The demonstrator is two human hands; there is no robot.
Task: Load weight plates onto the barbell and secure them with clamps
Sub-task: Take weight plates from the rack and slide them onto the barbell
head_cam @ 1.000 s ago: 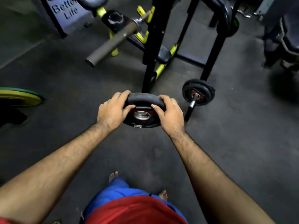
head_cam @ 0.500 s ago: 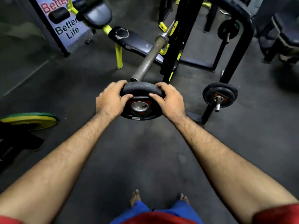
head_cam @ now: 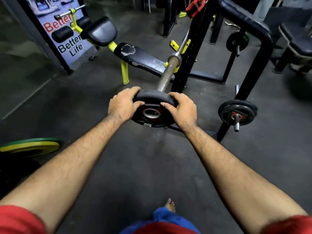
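Dark rubber gym floor [head_cam: 143, 166] | banner [head_cam: 67, 43] reads "Better Life" | left hand [head_cam: 122, 105] and right hand [head_cam: 183, 109] grip black weight plate [head_cam: 152, 114] at barbell sleeve [head_cam: 167, 75] end

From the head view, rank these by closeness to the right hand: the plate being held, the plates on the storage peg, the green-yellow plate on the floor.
1. Held plate, gripped by the right hand and the left hand.
2. Storage-peg plates, off to the right.
3. Green-yellow plate, far left, low.
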